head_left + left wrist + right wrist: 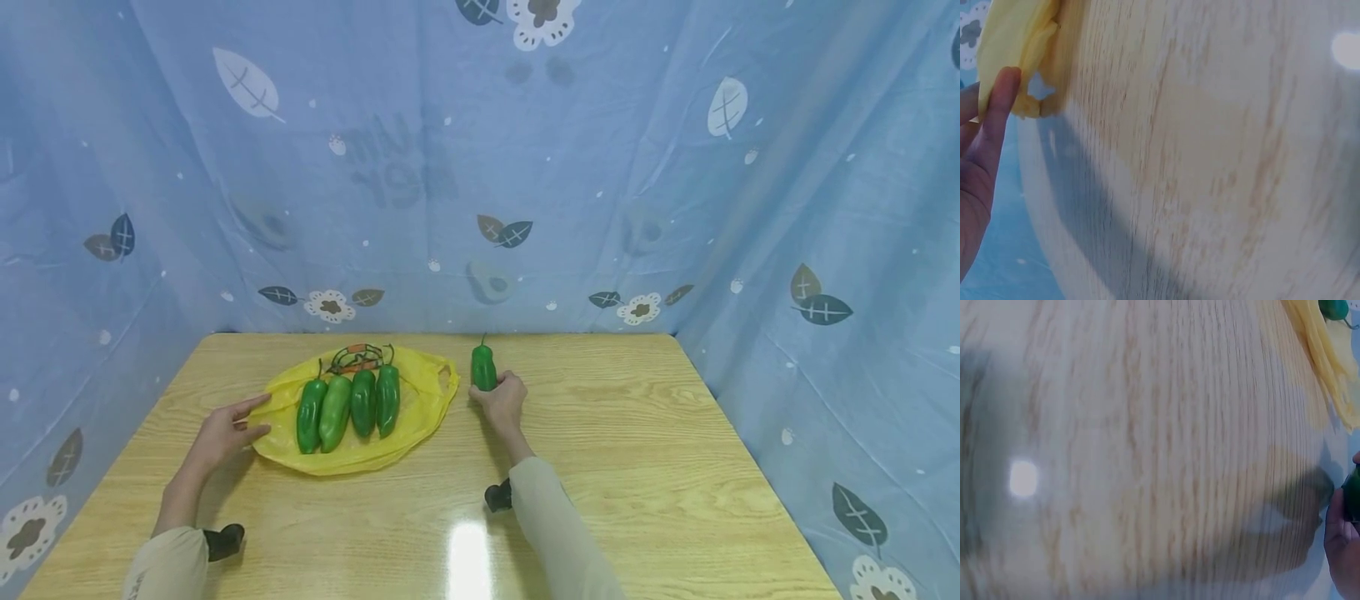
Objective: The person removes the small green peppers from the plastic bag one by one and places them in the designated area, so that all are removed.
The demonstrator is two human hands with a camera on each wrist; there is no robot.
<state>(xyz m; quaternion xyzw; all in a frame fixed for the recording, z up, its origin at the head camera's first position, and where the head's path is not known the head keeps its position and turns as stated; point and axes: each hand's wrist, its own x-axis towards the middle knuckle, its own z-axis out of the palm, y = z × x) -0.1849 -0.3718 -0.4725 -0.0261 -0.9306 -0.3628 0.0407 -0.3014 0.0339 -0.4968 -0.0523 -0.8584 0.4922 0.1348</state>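
Observation:
A yellow plastic bag lies spread on the table with several green peppers side by side on it. My left hand pinches the bag's left edge between thumb and fingers; the left wrist view shows the yellow plastic caught there. To the right of the bag, my right hand grips the lower end of a single green pepper, its stem pointing away. At the right border of the right wrist view, only part of that hand and pepper shows.
Behind the peppers, a dark looped thing with orange-red patches lies on the bag; its kind is unclear. A wooden table carries everything. Blue patterned curtains hang along its back and sides.

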